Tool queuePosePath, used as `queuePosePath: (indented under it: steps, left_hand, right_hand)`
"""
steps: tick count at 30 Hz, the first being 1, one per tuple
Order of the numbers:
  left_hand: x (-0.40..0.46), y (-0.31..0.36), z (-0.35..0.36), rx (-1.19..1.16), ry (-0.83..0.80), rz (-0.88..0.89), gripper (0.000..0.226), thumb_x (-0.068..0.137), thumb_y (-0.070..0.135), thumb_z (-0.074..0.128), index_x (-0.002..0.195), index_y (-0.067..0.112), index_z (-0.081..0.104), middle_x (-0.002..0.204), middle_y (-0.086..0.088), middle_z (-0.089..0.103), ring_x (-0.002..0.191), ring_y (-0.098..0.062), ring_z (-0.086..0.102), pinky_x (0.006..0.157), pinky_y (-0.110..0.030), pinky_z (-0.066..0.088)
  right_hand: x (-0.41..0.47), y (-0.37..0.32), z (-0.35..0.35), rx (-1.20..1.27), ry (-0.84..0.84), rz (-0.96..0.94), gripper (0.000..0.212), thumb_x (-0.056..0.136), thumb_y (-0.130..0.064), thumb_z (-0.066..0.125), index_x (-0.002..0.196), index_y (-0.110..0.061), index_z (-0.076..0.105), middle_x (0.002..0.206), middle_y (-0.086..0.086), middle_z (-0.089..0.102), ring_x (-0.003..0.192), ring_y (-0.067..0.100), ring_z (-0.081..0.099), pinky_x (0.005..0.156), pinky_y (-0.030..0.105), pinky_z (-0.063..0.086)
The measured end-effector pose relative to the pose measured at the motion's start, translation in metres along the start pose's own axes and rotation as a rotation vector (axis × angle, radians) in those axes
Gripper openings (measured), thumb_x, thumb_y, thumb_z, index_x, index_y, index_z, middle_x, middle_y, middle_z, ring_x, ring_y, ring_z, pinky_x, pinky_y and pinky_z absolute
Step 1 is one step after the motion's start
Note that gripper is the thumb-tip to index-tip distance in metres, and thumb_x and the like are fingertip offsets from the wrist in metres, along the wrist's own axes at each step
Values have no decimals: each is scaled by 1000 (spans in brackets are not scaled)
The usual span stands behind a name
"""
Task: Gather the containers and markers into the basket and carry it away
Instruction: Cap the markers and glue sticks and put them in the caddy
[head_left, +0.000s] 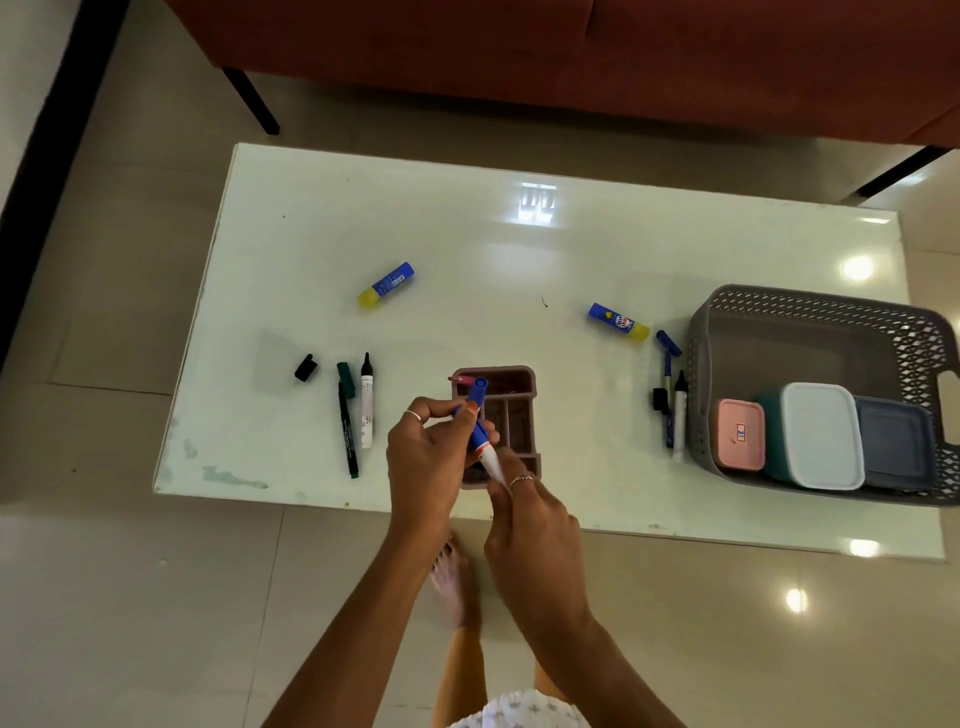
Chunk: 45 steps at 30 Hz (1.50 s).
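Both hands hold one blue-and-white marker above a mauve compartment organizer near the table's front edge. My left hand grips its blue capped end, my right hand its white end. A pink marker lies in the organizer's far compartment. The grey perforated basket stands at the right with a pink box, a white-lidded teal box and a grey box inside. Loose markers lie left and beside the basket.
Two blue-and-yellow glue sticks lie on the white glossy table. A black cap sits at the left. A red sofa stands beyond the table. My bare foot is on the tiled floor.
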<state>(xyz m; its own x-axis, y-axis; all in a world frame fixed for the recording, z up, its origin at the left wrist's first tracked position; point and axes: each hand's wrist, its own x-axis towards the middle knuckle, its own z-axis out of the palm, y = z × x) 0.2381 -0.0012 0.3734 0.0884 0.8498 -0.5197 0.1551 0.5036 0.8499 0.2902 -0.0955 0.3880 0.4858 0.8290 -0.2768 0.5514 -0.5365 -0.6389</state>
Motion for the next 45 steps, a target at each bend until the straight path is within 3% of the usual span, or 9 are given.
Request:
queuePosePath:
  steps: [5,10,15,17,19,22,32,37,45]
  left_hand:
    - [5,-1,-23,50,-45,-20,6,89,13,61,85,15,57,67,4,73,66,-11,73,55,-19,57]
    - [0,-10,-45,-2,-90,-120,12,92,24,56,85,15,59,72,4,75,71,-12,74,59,-19,58]
    - [0,-20,-60,-52,-25,-200,18,98,25,46,97,18,63,92,-1,74,79,-17,73,71,-26,56]
    - [0,-26,-65,-19,-3,-228,18,98,23,45,96,17,63,95,-3,72,82,-19,70,71,-28,53]
    - [0,-31,-69,1,1,-250,18,98,21,45,93,18,63,94,-4,71,82,-19,69,70,-27,51]
    - [-1,-36,-73,11,11,-268,20,98,20,46,90,20,64,92,-3,72,81,-18,69,69,-27,50]
    - [-5,-42,-68,38,-2,-294,19,98,19,45,96,16,63,93,-2,72,85,-19,69,75,-29,51]
    - [-5,-40,-63,55,-10,-297,18,98,17,44,95,17,62,91,0,71,85,-19,68,81,-32,52]
    - [-1,-35,-50,104,-14,-284,18,97,19,45,96,16,63,93,-1,73,85,-17,69,80,-32,53]
  right_hand:
    - [12,5,-3,76,-270,46,38,99,-37,37,135,-26,43,93,-5,64,66,2,52,58,11,40]
    - [38,16,-21,-190,-542,-76,34,99,-30,42,132,-21,41,93,2,61,66,8,52,60,19,43]
    - [52,18,-31,197,-341,65,4,96,-30,50,100,-30,50,86,-5,67,56,-7,56,47,7,38]
    - [58,19,-29,296,-219,121,10,93,-30,57,91,-37,50,82,-6,69,66,2,62,52,8,42]
    - [63,17,-25,361,-151,157,11,91,-26,60,94,-34,53,83,-5,70,75,9,66,59,11,48]
    - [69,14,-13,359,-134,184,11,90,-18,60,95,-27,56,76,-18,65,69,-2,63,54,1,45]
    - [78,25,18,228,-173,209,16,93,-19,56,108,-13,58,88,-6,60,65,-1,57,50,0,40]
    - [78,26,22,207,-215,192,26,92,-16,58,118,-15,57,105,-1,61,82,8,57,60,2,41]
    - [84,18,27,142,-221,153,32,93,-15,56,124,-13,54,117,7,64,93,16,63,83,28,54]
